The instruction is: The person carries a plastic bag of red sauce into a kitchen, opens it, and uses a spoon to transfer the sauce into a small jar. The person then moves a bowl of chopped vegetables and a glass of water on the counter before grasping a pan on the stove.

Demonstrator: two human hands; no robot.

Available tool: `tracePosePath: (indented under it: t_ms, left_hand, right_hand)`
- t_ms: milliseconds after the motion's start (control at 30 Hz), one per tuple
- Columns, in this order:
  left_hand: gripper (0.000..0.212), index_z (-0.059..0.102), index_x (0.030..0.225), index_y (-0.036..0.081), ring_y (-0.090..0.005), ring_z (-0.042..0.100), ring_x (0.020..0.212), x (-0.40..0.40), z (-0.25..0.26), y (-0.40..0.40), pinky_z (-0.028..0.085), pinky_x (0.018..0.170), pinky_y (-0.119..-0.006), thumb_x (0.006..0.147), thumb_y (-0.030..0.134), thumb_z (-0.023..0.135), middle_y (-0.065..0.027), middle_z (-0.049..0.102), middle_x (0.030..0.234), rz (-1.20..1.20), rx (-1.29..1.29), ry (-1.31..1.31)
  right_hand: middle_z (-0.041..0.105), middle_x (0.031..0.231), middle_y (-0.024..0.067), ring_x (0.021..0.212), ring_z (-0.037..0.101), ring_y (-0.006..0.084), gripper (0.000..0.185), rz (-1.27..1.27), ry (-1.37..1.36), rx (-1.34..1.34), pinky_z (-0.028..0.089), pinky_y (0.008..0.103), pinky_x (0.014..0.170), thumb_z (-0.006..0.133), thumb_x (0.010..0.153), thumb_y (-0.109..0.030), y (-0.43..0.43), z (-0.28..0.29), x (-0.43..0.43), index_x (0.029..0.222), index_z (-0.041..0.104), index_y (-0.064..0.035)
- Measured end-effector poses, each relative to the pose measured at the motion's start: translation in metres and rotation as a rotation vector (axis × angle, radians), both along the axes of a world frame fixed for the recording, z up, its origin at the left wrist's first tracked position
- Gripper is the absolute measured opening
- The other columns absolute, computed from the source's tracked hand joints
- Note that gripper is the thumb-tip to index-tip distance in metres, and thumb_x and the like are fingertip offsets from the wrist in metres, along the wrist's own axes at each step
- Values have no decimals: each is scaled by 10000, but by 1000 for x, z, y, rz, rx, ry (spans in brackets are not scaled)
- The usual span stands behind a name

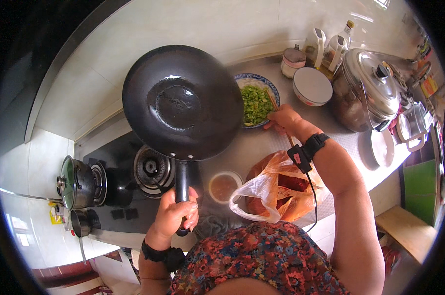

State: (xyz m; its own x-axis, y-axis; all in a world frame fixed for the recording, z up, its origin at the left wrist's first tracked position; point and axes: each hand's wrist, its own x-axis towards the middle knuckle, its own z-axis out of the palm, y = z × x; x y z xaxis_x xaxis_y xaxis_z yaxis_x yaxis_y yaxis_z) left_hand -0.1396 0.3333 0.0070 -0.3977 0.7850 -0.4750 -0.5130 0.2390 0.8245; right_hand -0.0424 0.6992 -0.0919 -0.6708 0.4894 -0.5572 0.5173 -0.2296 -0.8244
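Note:
My left hand [180,212] grips the black handle of a dark wok [185,107], raised above the stove and counter. The wok's inside looks wet and shiny, with a small residue at its bottom. To its right stands a blue-rimmed plate [277,90] of chopped green vegetables [256,105], partly hidden behind the wok. My right hand [286,120] is at the plate's right edge, shut on a pair of wooden chopsticks [272,99] that reach over the greens. Below that hand, an orange and white plastic bag [270,191] with something dark red inside sits on the counter.
A bowl of brownish liquid [223,187] stands beside the gas burner [153,171]. At left is a glass-lidded pot [75,182] and a small saucepan [80,223]. Toward the back right are a white-topped bowl [312,86], a jar [293,61], oil bottles [333,48] and a large steel pot [366,90].

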Motion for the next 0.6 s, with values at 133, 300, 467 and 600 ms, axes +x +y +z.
tracePosePath:
  t_ms: [133, 300, 467, 600]
  left_hand:
    - [207, 461, 969, -26, -135, 410, 354, -1, -6, 9, 389, 355, -316, 781, 26, 531, -38, 435, 552, 15, 81, -119]
    - [196, 479, 974, -23, -135, 411, 358, -2, -21, 19, 391, 357, -324, 797, 41, 532, -33, 438, 558, 7, 140, -204]
    - [186, 487, 967, -19, -141, 427, 364, -2, -23, 22, 395, 358, -318, 795, 21, 544, -38, 451, 562, 1, 122, -198]
    - [187, 486, 960, -16, -142, 435, 366, -3, -21, 16, 396, 358, -316, 789, 16, 554, -43, 455, 562, -22, 71, -121]
  right_hand:
    - [663, 800, 191, 385, 380, 115, 151, -47, -11, -24, 302, 292, 332, 544, 857, -90, 7, -13, -1, 860, 548, 61]
    - [658, 812, 204, 379, 381, 117, 134, -54, -31, -32, 284, 292, 322, 547, 858, -75, 6, -12, -3, 876, 537, 57]
    - [661, 794, 183, 378, 378, 116, 138, -52, -37, -49, 286, 289, 332, 546, 879, -88, 3, -9, -3, 884, 540, 49]
    - [669, 777, 185, 409, 407, 136, 164, -61, 9, -38, 307, 314, 332, 563, 850, -97, 2, -8, 0, 814, 541, 62]
